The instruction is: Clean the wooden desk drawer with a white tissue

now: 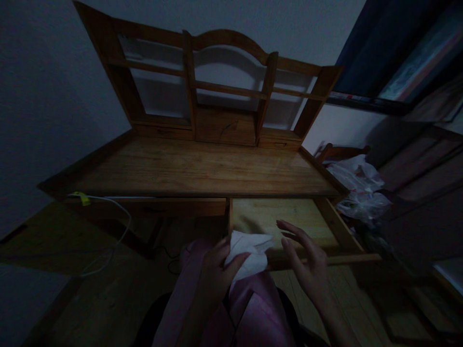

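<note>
A folded white tissue is pinched in my left hand, the thumb on top of it. It is held over my lap, at the front left corner of a pulled-out wooden drawer. My right hand hovers above the drawer's front edge, fingers apart and holding nothing. A gap lies between its fingers and the tissue. The drawer's pale wooden bottom shows behind both hands.
The wooden desk carries a shelf unit at its back. A white cable with a yellow tag hangs at the left. Plastic bags rest on a chair to the right. A second drawer is closed.
</note>
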`<state>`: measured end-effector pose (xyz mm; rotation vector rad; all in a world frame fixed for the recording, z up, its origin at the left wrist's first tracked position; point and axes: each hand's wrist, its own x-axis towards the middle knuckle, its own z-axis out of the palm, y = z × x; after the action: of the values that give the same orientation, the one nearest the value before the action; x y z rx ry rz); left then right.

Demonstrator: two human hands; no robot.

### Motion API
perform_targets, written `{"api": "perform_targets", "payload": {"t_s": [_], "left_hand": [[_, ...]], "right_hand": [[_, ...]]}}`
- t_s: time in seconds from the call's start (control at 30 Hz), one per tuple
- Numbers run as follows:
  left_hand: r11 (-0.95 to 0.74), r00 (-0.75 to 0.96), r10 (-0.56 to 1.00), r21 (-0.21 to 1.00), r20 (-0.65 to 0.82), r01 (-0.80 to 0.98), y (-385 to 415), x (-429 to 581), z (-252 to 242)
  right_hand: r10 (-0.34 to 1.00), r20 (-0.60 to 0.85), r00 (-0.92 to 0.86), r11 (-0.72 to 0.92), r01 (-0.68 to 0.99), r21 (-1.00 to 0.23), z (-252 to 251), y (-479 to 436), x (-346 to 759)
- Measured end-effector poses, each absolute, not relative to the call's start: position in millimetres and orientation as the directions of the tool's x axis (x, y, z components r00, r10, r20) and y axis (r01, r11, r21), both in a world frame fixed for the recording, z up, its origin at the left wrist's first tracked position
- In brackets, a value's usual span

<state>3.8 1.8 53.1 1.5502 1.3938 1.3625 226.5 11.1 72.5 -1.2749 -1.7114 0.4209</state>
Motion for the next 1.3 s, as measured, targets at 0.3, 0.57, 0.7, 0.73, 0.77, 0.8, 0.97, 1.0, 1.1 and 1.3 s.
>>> {"api": "perform_targets", "payload": {"t_s": [0.3, 0.57, 0.7, 0.73, 0.77, 0.8, 0.97, 1.0, 1.1, 1.3], "left_hand": [[-0.477, 0.135, 0.871, 0.747, 0.473, 0.462, -14.0, 21.3, 43.5], [-0.476, 0.142, 0.865, 0.701, 0.481, 0.530, -17.1, 21.9, 47.1], [-0.413, 0.169, 0.910, 0.794, 0.379, 0.446, -18.3, 24.6, 50.9], [-0.378, 0.185, 0.926, 0.839, 0.330, 0.392, -19.0, 25.6, 52.4], [-0.332, 0.209, 0.939, 0.884, 0.274, 0.329, -19.7, 26.5, 54.0], [-0.283, 0.235, 0.946, 0.920, 0.221, 0.272, -20.5, 27.4, 55.6], [-0.023, 0.338, 0.940, 0.986, -0.036, 0.168, -25.4, 26.7, 61.3], [0.031, 0.359, 0.930, 0.990, -0.078, 0.135, -26.4, 25.5, 62.1], [0.148, 0.421, 0.895, 0.989, -0.145, 0.026, -28.4, 22.3, 63.9], [0.196, 0.361, 0.918, 0.980, -0.166, -0.046, -28.1, 23.0, 67.7]], "right_hand": [[0.808, 0.536, -0.244, 0.567, 0.572, -0.593, 96.3, -18.0, 203.6], [0.884, 0.411, -0.222, 0.463, 0.533, -0.709, 90.5, -12.0, 207.9], [0.877, 0.418, -0.238, 0.481, 0.478, -0.735, 91.5, -13.4, 208.5], [0.872, 0.424, -0.245, 0.490, 0.471, -0.734, 93.0, -14.1, 208.7], [0.867, 0.430, -0.252, 0.498, 0.464, -0.733, 95.0, -14.9, 208.9], [0.864, 0.432, -0.259, 0.504, 0.455, -0.734, 97.6, -15.7, 209.0], [0.903, 0.343, -0.259, 0.418, 0.338, -0.843, 111.2, -17.3, 208.5], [0.914, 0.312, -0.259, 0.386, 0.314, -0.867, 112.7, -17.4, 208.4], [0.933, 0.246, -0.262, 0.316, 0.268, -0.910, 112.5, -17.7, 208.2], [0.973, 0.092, -0.213, 0.127, 0.155, -0.980, 103.5, -18.9, 207.0]]}}
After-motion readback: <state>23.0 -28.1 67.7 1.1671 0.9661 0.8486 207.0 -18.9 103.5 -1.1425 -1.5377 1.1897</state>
